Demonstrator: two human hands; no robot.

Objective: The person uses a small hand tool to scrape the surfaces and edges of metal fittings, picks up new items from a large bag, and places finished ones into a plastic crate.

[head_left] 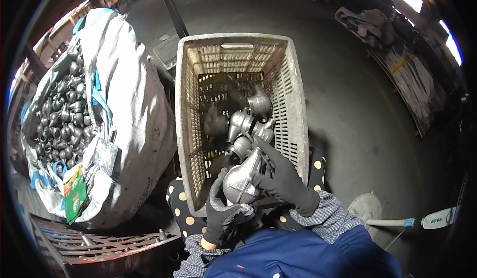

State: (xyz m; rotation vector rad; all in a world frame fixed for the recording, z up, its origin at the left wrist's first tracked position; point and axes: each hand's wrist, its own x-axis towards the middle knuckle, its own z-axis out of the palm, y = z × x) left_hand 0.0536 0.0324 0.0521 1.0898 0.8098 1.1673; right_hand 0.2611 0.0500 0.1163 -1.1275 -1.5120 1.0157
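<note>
Over the near end of a grey plastic crate (300,129) I hold a bulb-shaped grey metal casting (242,181), its narrow neck pointing up and away. My left hand (221,216), in a dark glove, is closed round the casting's lower left side. From the right, my gloved right hand (285,181) closes its fingers against the neck and right side. A thin strip shows by its fingertips, too small to name. Several similar metal castings (259,101) lie inside the crate just beyond my hands, some of them in deep shadow.
A large white woven sack (139,109) full of small grey castings (64,116) stands at the left. Below it is a rusty metal rack (114,263). At the right sit a pale round-based stand (365,206) and stacked sacks (412,76).
</note>
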